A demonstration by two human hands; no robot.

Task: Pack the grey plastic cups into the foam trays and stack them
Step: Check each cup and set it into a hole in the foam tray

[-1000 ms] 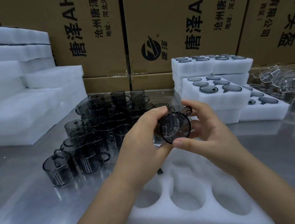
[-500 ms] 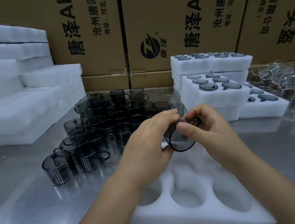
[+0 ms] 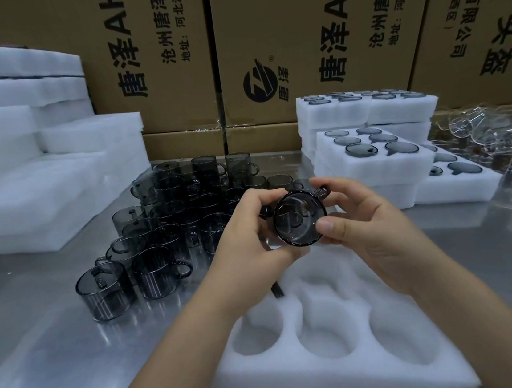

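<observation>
Held cup (image 3: 298,221): translucent grey plastic with a side handle, tipped on its side, round end facing the camera; gripped between left hand (image 3: 247,236) and right hand (image 3: 371,228), above the empty tray.
Loose cups (image 3: 168,224): same grey type, standing in a dense cluster left of the empty tray.
Empty tray (image 3: 335,377): white foam, flat, nearest; visible round pockets unfilled.
Filled trays (image 3: 370,167): white foam, stacked at right rear, grey cups seated in pockets.

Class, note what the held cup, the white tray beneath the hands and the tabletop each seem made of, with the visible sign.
Held cup: probably smoky grey plastic, glossy, see-through with glints. Tray: white foam, matte, with soft fuzzy cut edges. Tabletop: seemingly brushed steel; it mirrors lights and cups blurrily.
</observation>
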